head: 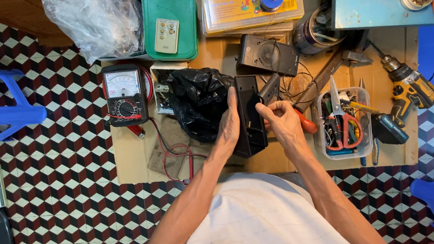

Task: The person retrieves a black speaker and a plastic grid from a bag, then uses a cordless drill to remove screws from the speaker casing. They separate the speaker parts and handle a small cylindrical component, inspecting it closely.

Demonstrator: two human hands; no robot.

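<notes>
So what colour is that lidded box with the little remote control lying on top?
Green: the box shows best in the head view, with a pale remote on its lid.
</notes>
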